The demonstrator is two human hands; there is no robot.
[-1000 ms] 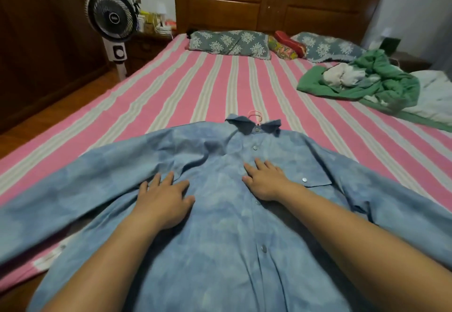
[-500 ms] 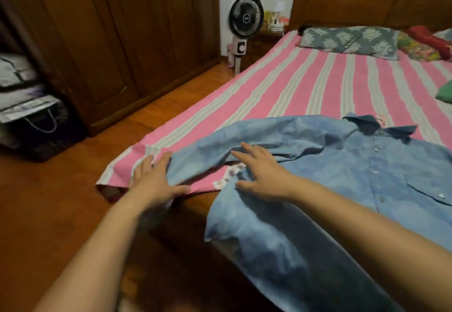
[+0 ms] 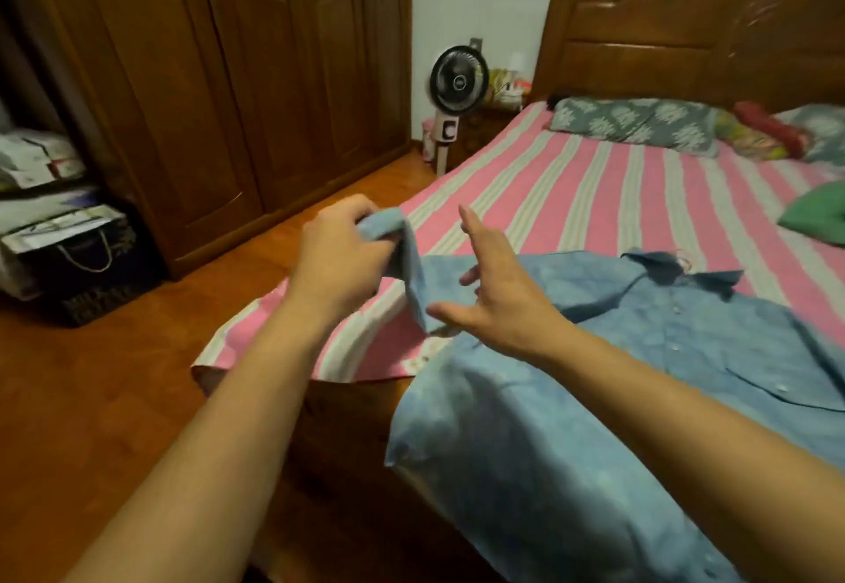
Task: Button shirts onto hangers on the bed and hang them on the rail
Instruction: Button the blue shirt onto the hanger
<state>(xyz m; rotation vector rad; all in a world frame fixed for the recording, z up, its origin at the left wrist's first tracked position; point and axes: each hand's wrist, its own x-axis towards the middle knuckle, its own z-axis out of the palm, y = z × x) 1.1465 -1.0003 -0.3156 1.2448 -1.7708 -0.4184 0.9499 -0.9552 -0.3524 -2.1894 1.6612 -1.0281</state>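
Observation:
A blue shirt (image 3: 640,381) lies buttoned and face up on the pink striped bed (image 3: 594,198), its hem hanging over the foot edge. A pink hanger hook (image 3: 684,259) pokes out at the collar. My left hand (image 3: 340,258) grips the end of the shirt's left-side sleeve (image 3: 414,276) and holds it lifted above the bed corner. My right hand (image 3: 496,294) hovers beside that sleeve with fingers spread and straight, holding nothing.
A dark wooden wardrobe (image 3: 219,79) lines the left wall, with bags and boxes (image 3: 59,226) on the floor beside it. A standing fan (image 3: 457,88) is at the bed's far left corner. Pillows (image 3: 635,123) and a green cloth (image 3: 818,216) lie farther up the bed.
My left hand has picked the sleeve end up off the bed corner. My right hand has lifted off the sleeve and opened. The view turned left from the shirt front a second ago.

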